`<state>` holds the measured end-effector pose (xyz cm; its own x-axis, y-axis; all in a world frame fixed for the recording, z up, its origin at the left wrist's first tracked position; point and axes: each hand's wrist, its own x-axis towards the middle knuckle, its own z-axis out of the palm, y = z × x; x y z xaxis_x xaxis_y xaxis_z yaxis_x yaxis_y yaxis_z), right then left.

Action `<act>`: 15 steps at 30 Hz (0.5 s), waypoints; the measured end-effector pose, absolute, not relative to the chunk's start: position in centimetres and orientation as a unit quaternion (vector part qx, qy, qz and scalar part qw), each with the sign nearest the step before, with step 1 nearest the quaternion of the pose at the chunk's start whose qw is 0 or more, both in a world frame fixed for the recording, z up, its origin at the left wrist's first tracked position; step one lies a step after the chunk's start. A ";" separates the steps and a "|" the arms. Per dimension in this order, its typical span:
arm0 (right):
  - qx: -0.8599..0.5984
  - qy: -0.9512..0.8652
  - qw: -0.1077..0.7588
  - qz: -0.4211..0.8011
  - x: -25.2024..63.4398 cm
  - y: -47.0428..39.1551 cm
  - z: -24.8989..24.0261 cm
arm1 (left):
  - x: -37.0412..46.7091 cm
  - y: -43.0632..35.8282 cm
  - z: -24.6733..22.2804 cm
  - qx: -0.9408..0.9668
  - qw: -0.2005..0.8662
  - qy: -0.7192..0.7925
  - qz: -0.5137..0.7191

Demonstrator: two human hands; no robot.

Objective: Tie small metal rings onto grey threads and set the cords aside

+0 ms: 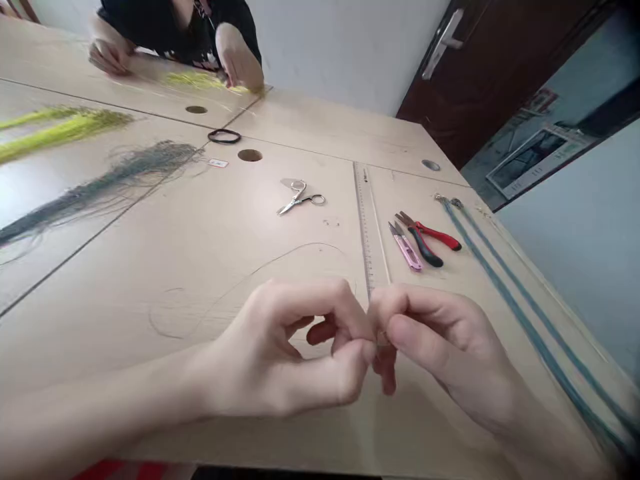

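Leftward of the left hand [305, 353], the desk [125, 293] offers a broad lane up to the grey bundle [100, 187], crossed by a loose thread [255, 271] (faint enough to overlook). Ahead, a hand could pass between the scissors [299, 198] and the ruler [363, 220], whose near end the right hand [450, 353] obstructs. Right of the ruler things tighten: a thin pale strip [381, 233] runs alongside, the pink snips [410, 253] and pliers [425, 245] sit close together, and the pliers' red handle nearly reaches the blue strands [537, 341]. Past the ruler's far end, room widens towards the wall [345, 47].
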<state>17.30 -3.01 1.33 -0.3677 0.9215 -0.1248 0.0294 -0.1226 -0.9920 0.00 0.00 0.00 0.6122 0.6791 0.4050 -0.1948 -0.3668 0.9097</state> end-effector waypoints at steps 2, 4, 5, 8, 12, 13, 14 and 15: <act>-0.428 -0.556 0.366 0.611 17.3 -3.2 1.5 | -0.1 -0.1 0.0 0.721 0.536 0.167 0.407; -0.428 -0.558 0.368 0.608 17.3 -3.4 1.6 | -0.2 -0.1 0.0 0.722 0.534 0.166 0.407; -0.428 -0.559 0.369 0.606 17.3 -3.4 1.6 | -0.3 -0.1 0.0 0.722 0.533 0.168 0.408; -0.430 -0.562 0.375 0.599 17.2 -3.4 1.6 | -0.2 0.1 0.1 0.722 0.533 0.168 0.409; -0.430 -0.569 0.379 0.590 17.1 -3.4 1.5 | -0.1 0.2 0.1 0.722 0.533 0.167 0.409; -0.428 -0.572 0.379 0.588 17.1 -3.4 1.5 | -0.1 0.2 0.1 0.722 0.532 0.168 0.409; -0.427 -0.574 0.379 0.587 17.1 -3.4 1.6 | -0.1 0.2 0.1 0.722 0.532 0.168 0.409; -0.425 -0.576 0.380 0.585 17.1 -3.5 1.6 | 0.0 0.2 0.1 0.722 0.532 0.168 0.410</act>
